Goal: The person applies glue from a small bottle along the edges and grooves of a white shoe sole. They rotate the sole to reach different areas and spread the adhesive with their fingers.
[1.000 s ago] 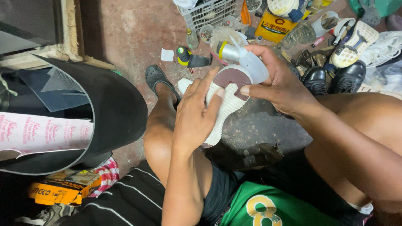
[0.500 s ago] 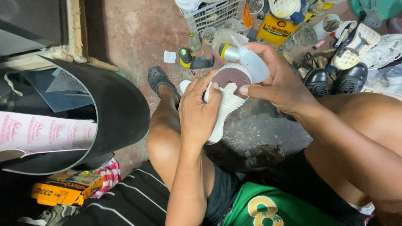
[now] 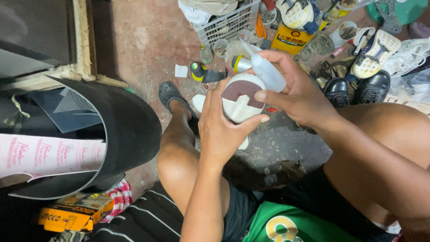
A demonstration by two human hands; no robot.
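My left hand grips a white shoe sole with a dark red-brown heel patch, held up in front of me with the heel end away from me. My right hand holds a small clear squeeze bottle, its thin nozzle pointing up and to the left, just above the heel patch. Both hands meet over my left knee.
A big black rubber roll with pink-printed sheet stands at left. A sandal is on my foot. Cluttered floor behind: white basket, yellow can, black shoes, white sneakers, small bottles.
The sole has tipped up so its heel end faces me more, and the right hand turned the bottle, nozzle now up-left. The view moved slightly closer.
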